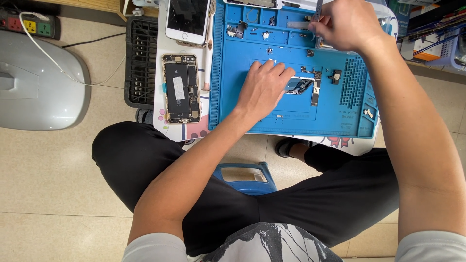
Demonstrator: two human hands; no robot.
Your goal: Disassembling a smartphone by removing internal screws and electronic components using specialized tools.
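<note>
Now, mat (pixel 242 104): blue, rubbery, ridged with small trays, on the white tabletop (pixel 160 104).
Circuit board (pixel 306 86): dark, thin, mid-mat.
Left hand (pixel 264 87): flat, fingers spread, pressing the board.
Right hand (pixel 342 24): pinching slim metal tweezers (pixel 318 10).
Nearby: opened phone (pixel 181 88), white phone (pixel 187 19).

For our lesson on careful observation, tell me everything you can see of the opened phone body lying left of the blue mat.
The opened gold-edged phone body lies flat on the white table, screen removed, insides facing up. A black battery with a white label fills its middle; small dark and metallic parts line the top, right side and bottom. It sits lengthwise, just left of the blue silicone work mat, below a white-fronted phone. Neither hand touches it.
</note>
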